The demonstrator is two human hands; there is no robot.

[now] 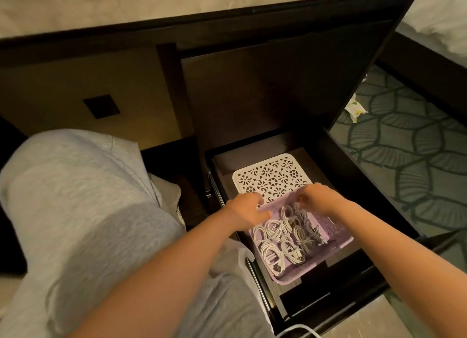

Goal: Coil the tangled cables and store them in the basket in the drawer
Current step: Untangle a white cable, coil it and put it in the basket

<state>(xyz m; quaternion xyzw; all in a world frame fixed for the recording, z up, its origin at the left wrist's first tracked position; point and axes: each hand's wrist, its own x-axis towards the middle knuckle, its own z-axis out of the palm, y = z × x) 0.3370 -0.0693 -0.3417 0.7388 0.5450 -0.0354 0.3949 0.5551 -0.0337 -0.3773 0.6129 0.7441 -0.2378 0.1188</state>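
Observation:
A lilac plastic basket (336, 246) sits in the open dark drawer (353, 274), tilted with its far edge raised. Several coiled white cables (285, 239) lie inside it. My left hand (246, 211) grips the basket's far left rim, fingers curled over the edge. My right hand (319, 194) holds the far right rim, fingers curled down over it. Behind the basket lies a white lid (273, 176) with an ornate cut-out pattern, flat on the drawer floor.
My knee in grey trousers (83, 211) fills the left side, close to the drawer's left rail. Dark cabinet fronts (252, 90) rise behind the drawer. Patterned green carpet (404, 148) with a crumpled wrapper (355, 109) lies right. A white cable end (300, 331) shows at the bottom.

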